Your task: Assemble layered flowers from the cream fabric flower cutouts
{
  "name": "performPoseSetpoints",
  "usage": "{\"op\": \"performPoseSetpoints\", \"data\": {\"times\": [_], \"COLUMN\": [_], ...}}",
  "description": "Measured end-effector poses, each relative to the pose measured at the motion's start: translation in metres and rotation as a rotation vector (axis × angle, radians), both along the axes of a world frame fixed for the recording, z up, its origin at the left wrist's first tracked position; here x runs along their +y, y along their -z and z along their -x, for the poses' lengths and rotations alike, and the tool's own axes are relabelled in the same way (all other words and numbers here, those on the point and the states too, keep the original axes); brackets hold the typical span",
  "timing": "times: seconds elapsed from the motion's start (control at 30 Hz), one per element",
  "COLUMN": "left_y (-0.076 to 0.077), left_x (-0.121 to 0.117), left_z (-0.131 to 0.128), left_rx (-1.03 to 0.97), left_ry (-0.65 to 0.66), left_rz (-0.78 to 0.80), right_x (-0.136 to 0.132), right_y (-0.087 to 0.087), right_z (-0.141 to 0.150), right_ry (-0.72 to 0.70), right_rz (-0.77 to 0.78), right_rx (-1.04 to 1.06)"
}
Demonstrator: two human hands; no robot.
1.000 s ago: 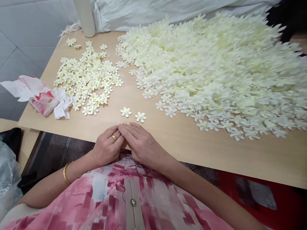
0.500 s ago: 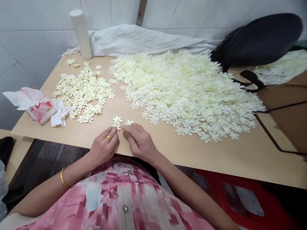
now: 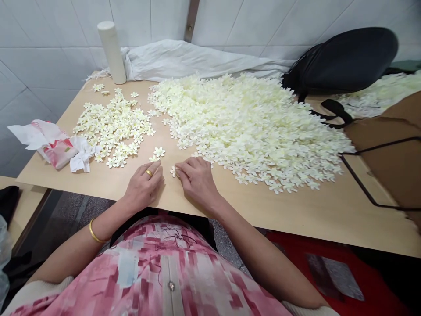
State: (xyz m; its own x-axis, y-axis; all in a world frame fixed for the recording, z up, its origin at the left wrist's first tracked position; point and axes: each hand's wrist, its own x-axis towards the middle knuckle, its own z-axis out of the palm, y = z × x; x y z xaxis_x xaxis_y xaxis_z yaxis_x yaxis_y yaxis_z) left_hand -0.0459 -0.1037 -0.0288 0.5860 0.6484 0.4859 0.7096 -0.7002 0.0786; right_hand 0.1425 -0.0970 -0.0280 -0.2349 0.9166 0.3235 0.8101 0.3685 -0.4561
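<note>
My left hand (image 3: 144, 185) rests at the front of the table with its fingers bent and pressed together. A small white artificial flower (image 3: 154, 158) shows just past its fingertips, and another flower (image 3: 159, 152) lies a little beyond. Whatever the left fingers may hold is hidden. To the right, my right hand (image 3: 199, 184) has its thumb and forefinger closed at the edge of a white flower (image 3: 173, 171). The two hands are a short way apart. A loose pile of small flowers (image 3: 113, 125) spreads beyond my left hand.
A large heap of white flowers (image 3: 250, 127) covers the table's middle and right. At the left lies a red-and-white tissue pack (image 3: 59, 151). A white bottle (image 3: 112, 52) stands at the back. A black bag (image 3: 342, 61) and a cardboard box (image 3: 388, 153) occupy the right.
My right hand has moved slightly right and its fingers have closed at a flower. My left hand has shifted slightly away from it. The view has moved a little.
</note>
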Motion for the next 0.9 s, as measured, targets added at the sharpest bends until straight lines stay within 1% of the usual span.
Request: {"op": "performPoseSetpoints", "data": {"times": [0.1,0.23,0.33,0.47,0.63,0.8,0.9], "left_y": [0.002,0.006,0.007,0.002,-0.003,-0.005,-0.006], "left_x": [-0.006,-0.004,0.000,0.001,0.005,0.014,0.017], "left_z": [-0.009,-0.021,-0.026,-0.033,-0.042,-0.046,-0.047], "left_rx": [0.006,0.025,0.074,0.202,0.294,0.270,0.220], "left_ry": [0.115,0.181,0.183,0.160,0.237,0.292,0.302], "left_rz": [-0.012,0.024,-0.009,-0.102,-0.081,-0.107,-0.096], "right_x": [0.002,0.005,0.003,-0.003,-0.009,-0.009,-0.003], "right_y": [-0.004,-0.008,-0.007,-0.003,-0.004,-0.005,-0.005], "right_z": [-0.006,-0.006,-0.003,-0.002,-0.006,-0.010,-0.010], "right_ry": [0.025,-0.002,-0.040,-0.047,-0.042,-0.018,0.024], "right_rz": [0.013,-0.001,-0.009,-0.009,-0.021,-0.009,-0.021], "right_rx": [0.143,0.242,0.240,0.214,0.235,0.267,0.233]}}
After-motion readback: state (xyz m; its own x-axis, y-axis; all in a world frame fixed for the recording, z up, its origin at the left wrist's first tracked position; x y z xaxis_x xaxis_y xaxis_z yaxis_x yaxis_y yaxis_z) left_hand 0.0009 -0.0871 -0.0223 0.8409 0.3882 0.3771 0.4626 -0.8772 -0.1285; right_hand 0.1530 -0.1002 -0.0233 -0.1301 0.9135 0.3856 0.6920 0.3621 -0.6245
